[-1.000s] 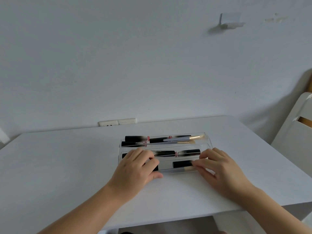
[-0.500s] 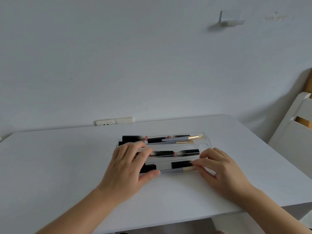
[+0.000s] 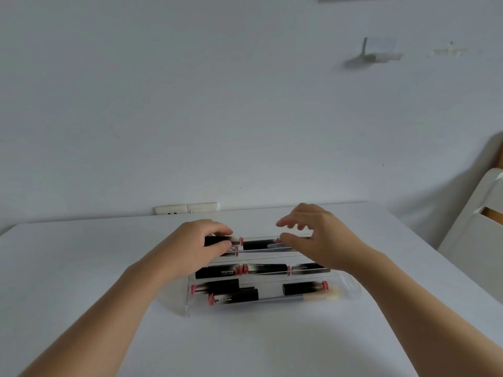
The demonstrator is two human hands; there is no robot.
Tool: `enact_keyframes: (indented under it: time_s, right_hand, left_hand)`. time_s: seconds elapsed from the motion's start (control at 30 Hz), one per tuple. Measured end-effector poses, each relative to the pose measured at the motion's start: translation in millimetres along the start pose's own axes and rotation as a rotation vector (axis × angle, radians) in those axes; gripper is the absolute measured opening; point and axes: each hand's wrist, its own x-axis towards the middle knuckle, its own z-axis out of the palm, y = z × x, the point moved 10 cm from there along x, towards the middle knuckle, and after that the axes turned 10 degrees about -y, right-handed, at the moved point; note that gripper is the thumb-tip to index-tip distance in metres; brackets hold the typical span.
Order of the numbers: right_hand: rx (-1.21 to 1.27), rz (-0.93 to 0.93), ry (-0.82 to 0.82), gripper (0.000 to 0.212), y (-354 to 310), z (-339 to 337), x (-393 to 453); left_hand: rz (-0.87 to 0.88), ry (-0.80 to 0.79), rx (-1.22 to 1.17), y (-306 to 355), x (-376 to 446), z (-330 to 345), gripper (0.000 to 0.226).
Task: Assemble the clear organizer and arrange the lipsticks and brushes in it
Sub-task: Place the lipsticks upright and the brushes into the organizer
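Head view: clear organizer (image 3: 272,306) lies mid-tabletop (image 3: 81,268), lipsticks (image 3: 226,272) in three rows. Left hand (image 3: 198,246) pinches a back-row lipstick (image 3: 217,240); right hand (image 3: 318,238) hovers over that row, fingers spread, holding nothing. Risk: nudging could roll tubes out or slide the light organizer. White wall, socket (image 3: 186,208) behind organizer, chair (image 3: 476,232) to its right.

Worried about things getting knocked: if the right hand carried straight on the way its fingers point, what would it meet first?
The right hand points leftward over the organizer's back row; it would probably meet the left hand first, though depth is unclear.
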Motion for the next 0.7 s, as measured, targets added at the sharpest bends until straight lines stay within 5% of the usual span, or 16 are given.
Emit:
enact_keyframes:
  time_s: [0.27,0.5,0.7]
  right_hand:
    - [-0.008,-0.084,-0.317,0.021,-38,41,43]
    - [0.038,-0.042,-0.339,0.013,-41,44,63]
    - [-0.08,-0.077,-0.38,0.01,-59,63,76]
  left_hand:
    - [0.022,0.006,-0.184,-13,8,4,0.019]
    - [0.105,0.165,-0.33,-15,2,-1,0.025]
    - [0.151,0.283,-0.738,-25,-4,-6,0.039]
